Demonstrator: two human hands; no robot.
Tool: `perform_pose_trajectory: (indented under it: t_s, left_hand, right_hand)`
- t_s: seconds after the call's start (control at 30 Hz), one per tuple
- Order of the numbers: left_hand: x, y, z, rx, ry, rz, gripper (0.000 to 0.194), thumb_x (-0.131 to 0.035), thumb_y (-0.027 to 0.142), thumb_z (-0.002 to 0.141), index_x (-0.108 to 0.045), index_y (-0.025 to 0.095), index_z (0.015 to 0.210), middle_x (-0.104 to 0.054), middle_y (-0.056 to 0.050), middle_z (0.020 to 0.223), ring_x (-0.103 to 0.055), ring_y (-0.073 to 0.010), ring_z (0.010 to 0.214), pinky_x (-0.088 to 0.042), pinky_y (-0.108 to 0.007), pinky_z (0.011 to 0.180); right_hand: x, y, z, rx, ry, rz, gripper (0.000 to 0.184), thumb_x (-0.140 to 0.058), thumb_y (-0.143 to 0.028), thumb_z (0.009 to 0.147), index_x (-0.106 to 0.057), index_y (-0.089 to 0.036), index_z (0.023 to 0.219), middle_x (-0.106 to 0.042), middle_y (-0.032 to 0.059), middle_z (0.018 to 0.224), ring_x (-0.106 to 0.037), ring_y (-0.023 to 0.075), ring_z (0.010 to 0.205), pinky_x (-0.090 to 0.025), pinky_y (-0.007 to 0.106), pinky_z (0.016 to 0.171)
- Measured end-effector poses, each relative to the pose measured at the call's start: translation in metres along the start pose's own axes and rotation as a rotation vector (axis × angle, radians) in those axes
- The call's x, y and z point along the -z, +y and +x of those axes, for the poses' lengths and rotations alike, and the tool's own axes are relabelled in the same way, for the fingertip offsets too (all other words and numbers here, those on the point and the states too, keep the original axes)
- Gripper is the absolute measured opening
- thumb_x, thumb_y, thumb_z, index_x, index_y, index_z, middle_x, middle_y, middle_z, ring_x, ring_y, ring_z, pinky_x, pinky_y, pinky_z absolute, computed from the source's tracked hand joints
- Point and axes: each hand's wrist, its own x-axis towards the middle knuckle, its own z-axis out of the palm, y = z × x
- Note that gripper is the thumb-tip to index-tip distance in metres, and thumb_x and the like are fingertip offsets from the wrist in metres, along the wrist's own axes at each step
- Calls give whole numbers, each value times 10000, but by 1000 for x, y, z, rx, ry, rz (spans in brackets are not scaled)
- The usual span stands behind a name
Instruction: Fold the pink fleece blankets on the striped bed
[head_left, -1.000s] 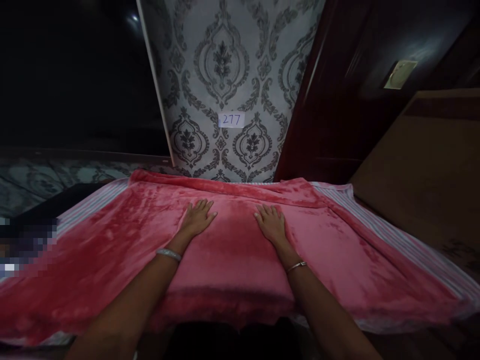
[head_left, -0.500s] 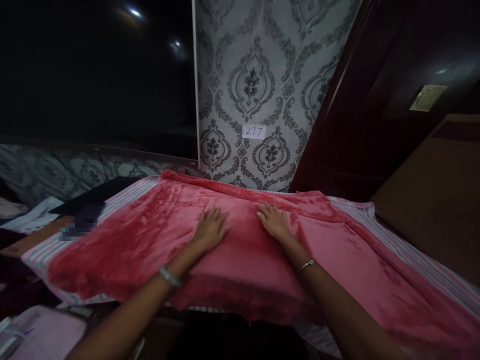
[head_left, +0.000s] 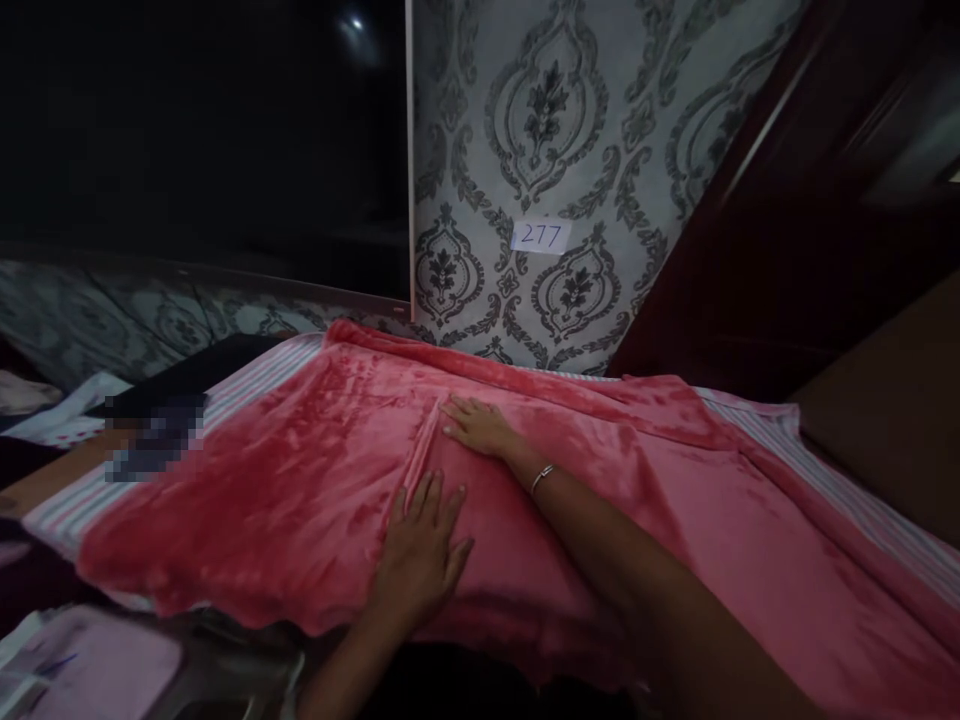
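Note:
A plush red-pink blanket (head_left: 247, 500) lies spread over a surface, above a striped cloth (head_left: 262, 375) whose edges show at the left and right. My left hand (head_left: 420, 540) rests on the blanket near its front middle, fingers stretched and palm down. Farther back, my right hand (head_left: 480, 425) lies flat on the same blanket, with a thin bracelet at the wrist. A raised crease (head_left: 420, 450) in the plush runs beside the fingers of both hands. Along the far side, the blanket's edge forms a folded band (head_left: 480, 375).
A large dark screen (head_left: 202, 150) hangs at the back left. Patterned wallpaper bears a paper label (head_left: 541, 236) reading 277. At right stand a dark red glossy panel (head_left: 697, 290) and a brown box-like object (head_left: 885, 400). A pale pink item (head_left: 105, 660) lies at the lower left.
My right hand has moved left across the blanket, and my left hand has come nearer to me. A crease now stands up by the fingers. The view has shifted slightly.

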Motion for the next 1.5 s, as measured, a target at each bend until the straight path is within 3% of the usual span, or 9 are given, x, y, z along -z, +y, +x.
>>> perform_pose_trajectory:
  t_s: [0.27,0.47,0.63,0.8,0.9,1.1,1.33,1.5]
  left_hand:
    - [0,-2,1,6,16,-7,556,-535,398,928,-534,210,1451,-511,-166,1505,-466,-334,1393,-295,-555,1161]
    - [12,-3,4,17,-56,-70,502,-475,407,970,-567,198,1417,-544,-168,1474,-485,-340,1377,-302,-601,1158]
    - [23,42,20,-134,-86,-215,552,-496,431,971,-484,229,1484,-523,-142,1498,-444,-334,1409,-248,-615,1184]
    - [5,91,23,-260,-147,-254,712,-652,467,878,-401,334,1531,-377,-106,1607,-322,-394,1471,-229,-659,1165]
    - [-8,98,9,-265,-98,-216,729,-679,407,866,-391,348,1533,-342,-94,1627,-276,-388,1493,-212,-645,1175]
    - [-15,99,-10,-267,43,-166,724,-697,291,821,-450,304,1501,-338,-119,1624,-164,-370,1535,-191,-604,1194]
    - [-5,92,-2,-310,70,-152,607,-613,258,885,-489,291,1479,-400,-104,1595,-263,-350,1505,-222,-584,1192]
    - [15,110,28,-349,-69,-256,490,-526,333,959,-528,257,1443,-503,-108,1522,-423,-319,1422,-262,-597,1191]
  right_hand:
    - [-5,-4,-5,-12,55,-17,609,-299,-593,1039,-234,-364,1600,-144,14,1685,-177,336,1528,-195,608,1202]
    - [19,7,-21,2,93,0,568,-292,-481,1064,-248,-308,1604,-177,-7,1676,-156,241,1541,-172,475,1247]
    - [44,47,-64,-102,197,-32,536,-289,-476,1066,-346,-302,1570,-243,5,1660,-122,257,1546,-103,545,1242]
    - [38,69,-86,-193,85,-27,526,-308,-471,1067,-340,-321,1570,-241,0,1660,-150,261,1541,-108,542,1238]
    - [23,74,-86,-216,40,34,548,-279,-485,1066,-282,-325,1590,-240,4,1660,-209,253,1527,-157,542,1232]
    - [5,82,-81,-192,111,72,555,-261,-508,1062,-298,-326,1585,-264,7,1654,-232,256,1520,-164,542,1232]
    - [20,79,-88,-191,126,97,568,-245,-537,1063,-269,-331,1591,-192,15,1674,-149,254,1543,-150,561,1232]
    - [43,105,-126,-215,263,77,537,-244,-519,1069,-348,-339,1564,-260,-25,1653,-114,239,1548,-67,542,1247]
